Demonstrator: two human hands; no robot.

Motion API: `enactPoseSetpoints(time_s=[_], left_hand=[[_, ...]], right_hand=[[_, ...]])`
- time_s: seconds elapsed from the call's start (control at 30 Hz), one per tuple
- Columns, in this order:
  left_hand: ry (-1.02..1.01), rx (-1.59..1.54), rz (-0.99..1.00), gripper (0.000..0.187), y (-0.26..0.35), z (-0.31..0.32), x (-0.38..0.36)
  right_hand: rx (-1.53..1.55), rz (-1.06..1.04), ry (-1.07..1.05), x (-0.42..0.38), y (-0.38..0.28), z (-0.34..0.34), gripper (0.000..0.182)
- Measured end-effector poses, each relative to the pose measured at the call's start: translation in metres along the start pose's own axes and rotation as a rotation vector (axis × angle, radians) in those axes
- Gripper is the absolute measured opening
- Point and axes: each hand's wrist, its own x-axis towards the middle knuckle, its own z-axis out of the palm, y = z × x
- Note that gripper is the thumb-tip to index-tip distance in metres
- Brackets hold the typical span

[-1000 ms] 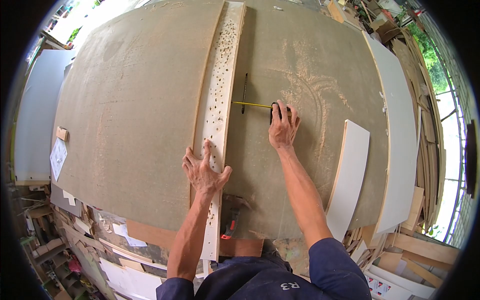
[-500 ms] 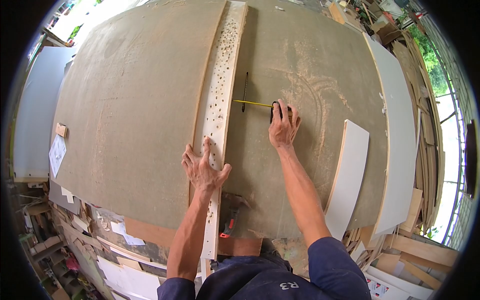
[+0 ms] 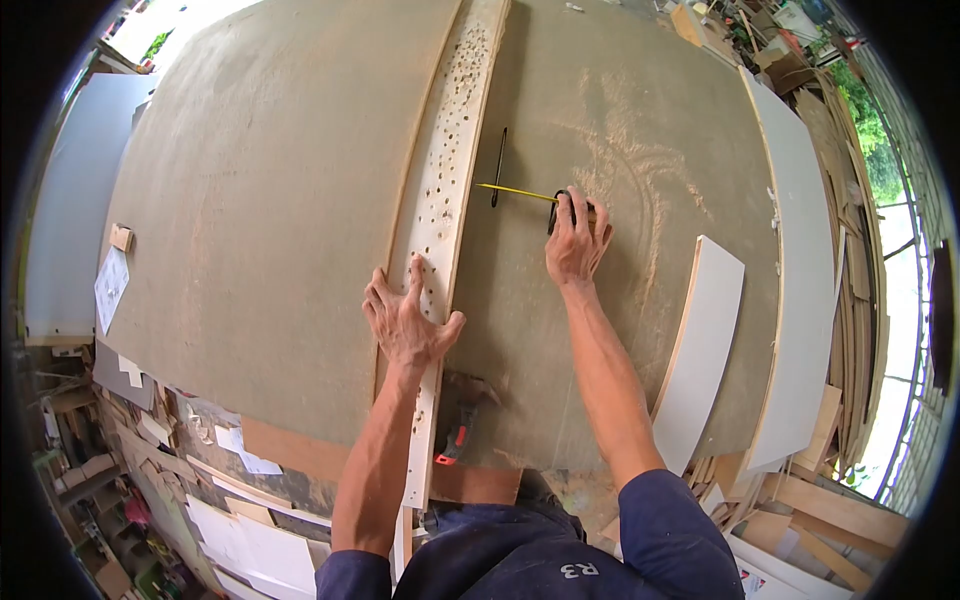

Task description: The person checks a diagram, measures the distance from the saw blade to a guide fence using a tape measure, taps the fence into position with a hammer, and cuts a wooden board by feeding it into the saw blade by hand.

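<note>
Your left hand [image 3: 408, 322] lies flat with fingers spread on the drilled strip [image 3: 446, 200], pinning it to the worktop [image 3: 260, 200] — arm reaching straight forward. Your right hand [image 3: 578, 243] is stretched further out, fingers closed over the tape measure [image 3: 556, 211], whose yellow blade runs left toward the strip — a black pencil [image 3: 497, 154] lies just beyond it.

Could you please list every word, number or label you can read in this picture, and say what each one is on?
"R3", seen upside down, on the back of the person's dark blue shirt.
Paper sheet at the board's left edge: print too small to read.
Tape measure under the right hand: markings too small to read.
</note>
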Motion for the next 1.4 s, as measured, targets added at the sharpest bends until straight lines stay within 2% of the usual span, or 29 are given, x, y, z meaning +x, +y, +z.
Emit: enactPoseSetpoints(time_s=[0.2,0.47,0.97,1.4], left_hand=[[-0.065,0.002,-0.054,0.101,0.003,-0.002,0.001],[-0.001,0.015,-0.002,0.099,-0.002,0.005,0.000],[-0.081,0.040,-0.055,0.100,-0.001,0.005,0.000],[-0.062,0.048,-0.046,0.102,-0.001,0.004,0.001]], right_hand=[[0.011,-0.002,-0.014,0.000,0.000,0.003,0.028],[0.019,-0.010,-0.007,0.001,0.002,0.005,0.028],[-0.004,-0.014,-0.039,0.002,0.003,0.009,0.030],[-0.004,-0.020,-0.024,0.001,0.002,0.009,0.029]])
